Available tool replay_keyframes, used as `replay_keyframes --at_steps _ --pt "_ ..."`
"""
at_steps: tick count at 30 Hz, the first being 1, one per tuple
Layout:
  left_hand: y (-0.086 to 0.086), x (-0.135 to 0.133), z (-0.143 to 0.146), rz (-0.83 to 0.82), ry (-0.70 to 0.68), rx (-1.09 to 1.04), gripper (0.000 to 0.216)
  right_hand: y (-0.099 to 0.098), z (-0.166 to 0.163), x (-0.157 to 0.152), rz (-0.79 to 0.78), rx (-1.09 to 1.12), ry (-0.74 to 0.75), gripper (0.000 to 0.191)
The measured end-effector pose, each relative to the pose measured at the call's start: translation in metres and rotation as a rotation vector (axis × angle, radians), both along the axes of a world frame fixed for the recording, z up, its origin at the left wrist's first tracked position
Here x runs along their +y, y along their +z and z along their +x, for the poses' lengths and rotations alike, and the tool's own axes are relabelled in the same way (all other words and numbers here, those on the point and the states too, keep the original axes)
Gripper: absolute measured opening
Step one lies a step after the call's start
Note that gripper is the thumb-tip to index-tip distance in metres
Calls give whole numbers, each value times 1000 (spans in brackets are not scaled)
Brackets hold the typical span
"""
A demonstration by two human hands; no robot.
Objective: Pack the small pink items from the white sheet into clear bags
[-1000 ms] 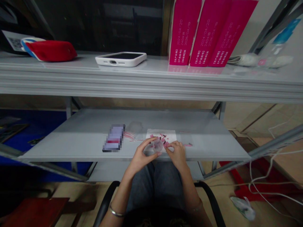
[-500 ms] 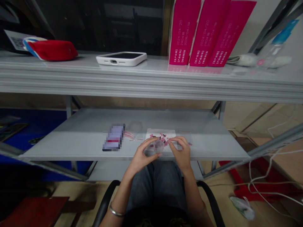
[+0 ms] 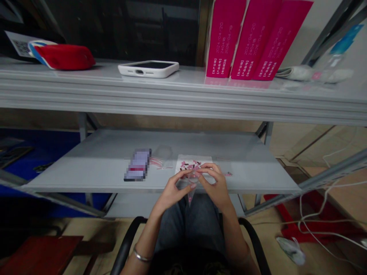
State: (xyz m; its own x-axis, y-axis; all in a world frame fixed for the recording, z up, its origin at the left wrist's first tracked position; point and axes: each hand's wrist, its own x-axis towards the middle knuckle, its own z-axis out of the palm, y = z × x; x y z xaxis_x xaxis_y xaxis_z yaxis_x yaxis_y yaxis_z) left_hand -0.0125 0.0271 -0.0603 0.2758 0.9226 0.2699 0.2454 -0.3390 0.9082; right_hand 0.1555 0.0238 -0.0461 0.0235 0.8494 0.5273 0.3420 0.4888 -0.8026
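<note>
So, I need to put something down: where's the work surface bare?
Left of the phone, right of the pink bits beside the right hand, and behind the white paper. Crowded: around the left hand and plastic cone.

Noted clear, smooth plastic in cone-shaped bag [image 3: 189,195]; apparently matt paper in white sheet [image 3: 197,157]. Observed shiny metal on bracelet [image 3: 140,257], matt denim on jeans [image 3: 202,227], glossy finish on upper shelf [image 3: 192,77].
</note>
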Motion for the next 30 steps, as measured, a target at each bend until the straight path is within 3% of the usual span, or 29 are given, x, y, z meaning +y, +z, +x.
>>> replay_keyframes --at_steps 6,13,16,22,30 --pt "-1 2 -3 -13 11 -5 38 -13 5 9 -4 43 -96 17" --pt "-2 2 -5 4 21 2 38 -70 14 32 -158 -325 -238 15" --pt "-2 2 -5 5 18 -2 41 -85 10 36 -198 -402 -281 17" --pt "-1 2 -5 -29 13 -29 44 -87 2 38 -230 -435 -315 11" --pt "-5 9 -6 -90 70 -77 36 -91 12 40 -168 -418 -189 17"
